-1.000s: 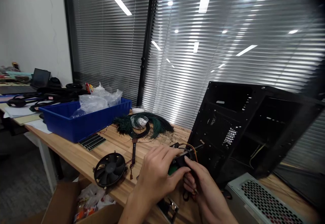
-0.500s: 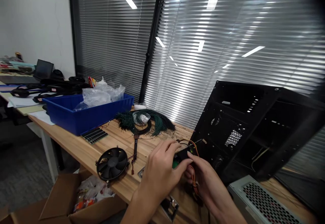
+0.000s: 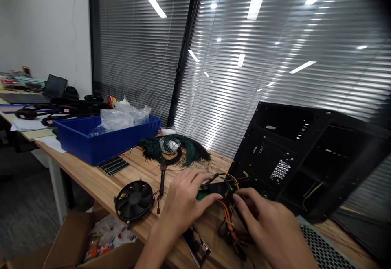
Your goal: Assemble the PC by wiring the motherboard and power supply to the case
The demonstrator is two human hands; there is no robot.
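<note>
My left hand (image 3: 186,197) is closed on the near edge of a green circuit board (image 3: 201,194), with the thumb reaching over it. Most of the board lies hidden behind the fingers. To its right, my right hand (image 3: 271,220) pinches dark cables at the board's right end; the exact piece between thumb and finger is partly hidden. A bundle of orange and black cables (image 3: 229,220) hangs between the hands down to the table. Under my left wrist lies a metal bracket plate (image 3: 198,246). A round black cooling fan (image 3: 135,200) rests left of my left hand.
A black computer case (image 3: 284,155) stands tilted at the right, with a perforated grey metal box (image 3: 320,240) before it. Behind are a bundle of dark green wires (image 3: 192,149) and a blue bin (image 3: 100,143). A cardboard box (image 3: 69,240) sits below the table's edge.
My right hand has moved right, away from my left, and now pinches the cables. My left hand has shifted slightly left with the board. More of the orange cables shows.
</note>
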